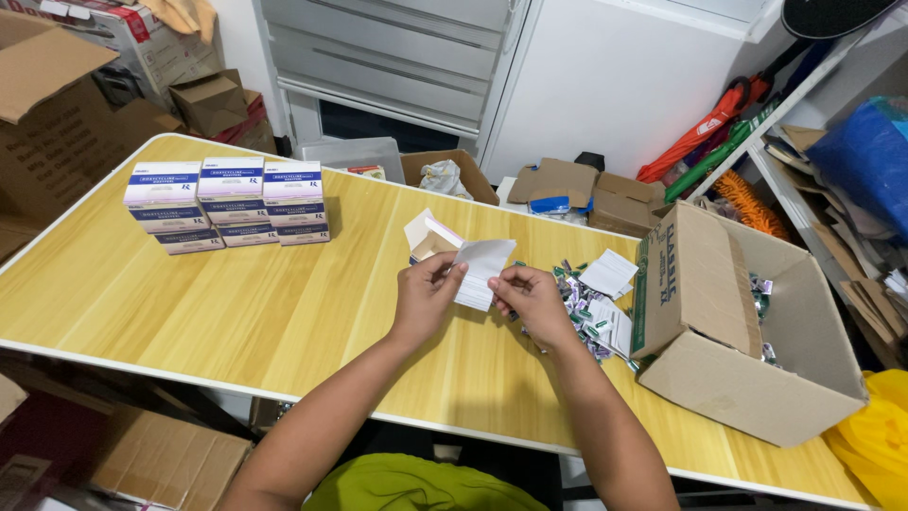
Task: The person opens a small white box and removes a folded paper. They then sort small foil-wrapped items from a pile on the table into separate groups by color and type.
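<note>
Folded white paper leaflet, held above the yellow wood-grain worktop, long axis slanting between hands: left hand grip pinched on its left edge, right hand grip pinched on its right.

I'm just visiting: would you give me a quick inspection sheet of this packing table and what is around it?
Surface: pale wooden folding table.
Job's things: folded white paper leaflet, small open white carton.
Clutter: stacked white-and-purple boxes, loose green-and-purple sachets, open brown cardboard box on its side.
Grips: left hand and right hand both pinch the leaflet.
Cables: nothing seen.
Surroundings: grey drawer cabinet, red umbrella, yellow bag.
</note>
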